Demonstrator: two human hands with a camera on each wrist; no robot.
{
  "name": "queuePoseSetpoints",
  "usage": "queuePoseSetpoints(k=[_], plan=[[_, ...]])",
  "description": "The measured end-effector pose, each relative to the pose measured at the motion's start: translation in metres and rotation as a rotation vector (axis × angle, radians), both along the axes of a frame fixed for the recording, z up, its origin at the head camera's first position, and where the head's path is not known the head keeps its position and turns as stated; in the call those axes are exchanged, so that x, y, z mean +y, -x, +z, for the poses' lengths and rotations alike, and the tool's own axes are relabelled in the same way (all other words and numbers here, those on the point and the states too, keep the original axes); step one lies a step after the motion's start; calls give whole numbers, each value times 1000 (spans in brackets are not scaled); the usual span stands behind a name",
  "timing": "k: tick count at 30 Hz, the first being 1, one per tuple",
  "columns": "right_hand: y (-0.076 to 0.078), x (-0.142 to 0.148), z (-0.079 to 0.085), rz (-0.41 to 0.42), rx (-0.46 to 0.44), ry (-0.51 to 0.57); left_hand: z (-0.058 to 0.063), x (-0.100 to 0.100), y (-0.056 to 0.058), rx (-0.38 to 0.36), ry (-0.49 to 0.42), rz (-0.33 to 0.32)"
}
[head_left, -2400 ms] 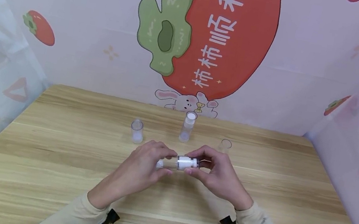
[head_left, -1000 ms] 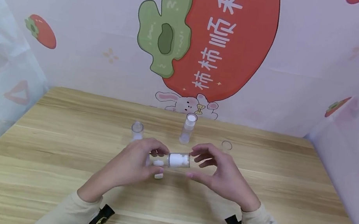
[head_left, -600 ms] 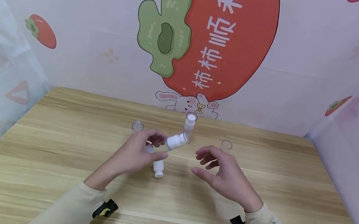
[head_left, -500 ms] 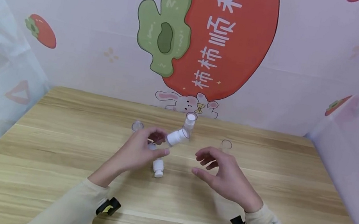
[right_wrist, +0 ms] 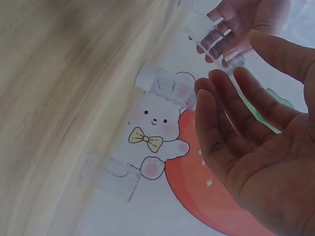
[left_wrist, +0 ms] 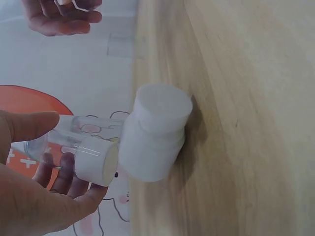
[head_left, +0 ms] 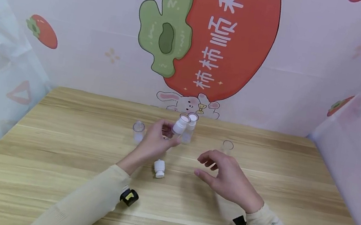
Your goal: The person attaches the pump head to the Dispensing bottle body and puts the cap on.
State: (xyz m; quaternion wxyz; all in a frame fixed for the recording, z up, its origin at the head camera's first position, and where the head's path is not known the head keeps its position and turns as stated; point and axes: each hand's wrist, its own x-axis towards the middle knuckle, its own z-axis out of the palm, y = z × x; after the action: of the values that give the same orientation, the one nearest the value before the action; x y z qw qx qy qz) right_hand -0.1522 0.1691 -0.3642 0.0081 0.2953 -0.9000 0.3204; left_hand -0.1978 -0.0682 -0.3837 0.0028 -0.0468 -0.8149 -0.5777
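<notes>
My left hand (head_left: pixel 158 136) grips a small clear bottle (head_left: pixel 180 124) with a white collar, tilted near upright. It overlaps a similar standing bottle (head_left: pixel 189 130) in the head view. In the left wrist view the held bottle (left_wrist: pixel 74 152) points its white end toward the table, fingers wrapped round its clear part. Below that hand a white pump-head-shaped piece (head_left: pixel 159 168) lies on the wood; it looms large in the left wrist view (left_wrist: pixel 152 132). Over the table at right, my right hand (head_left: pixel 230 176) holds nothing, its fingers loosely bent and thumb apart.
A clear bottle (head_left: pixel 138 132) with a whitish bottom stands behind the left hand. Beyond the right hand is a clear open-topped cap (head_left: pixel 227 146). The wooden table (head_left: pixel 49 170) meets a printed backdrop (head_left: pixel 102 67) at its rear edge.
My right hand has let go and drawn slightly right. My left hand has carried the bottle from lying level between both hands to the back, tipping it upright. The white piece shows fully.
</notes>
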Motion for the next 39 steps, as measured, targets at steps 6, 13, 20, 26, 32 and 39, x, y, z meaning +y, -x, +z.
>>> queuePoseSetpoints(k=[6, 13, 20, 26, 32, 39], plan=[[1, 1, -3, 1, -38, -28, -7, 7, 14, -69, -26, 56], [1, 2, -7, 15, -49, -63, -13, 9, 26, -127, -12, 101], [1, 1, -9, 31, -53, -77, -17, 9, 30, -140, -21, 121], [1, 0, -9, 34, -48, -81, -19, 10, 32, -143, -47, 131], [2, -2, -9, 38, -41, -76, -21, 10, 34, -126, -62, 140], [2, -4, -9, 37, -41, -83, -21, 9, 34, -123, -91, 146]])
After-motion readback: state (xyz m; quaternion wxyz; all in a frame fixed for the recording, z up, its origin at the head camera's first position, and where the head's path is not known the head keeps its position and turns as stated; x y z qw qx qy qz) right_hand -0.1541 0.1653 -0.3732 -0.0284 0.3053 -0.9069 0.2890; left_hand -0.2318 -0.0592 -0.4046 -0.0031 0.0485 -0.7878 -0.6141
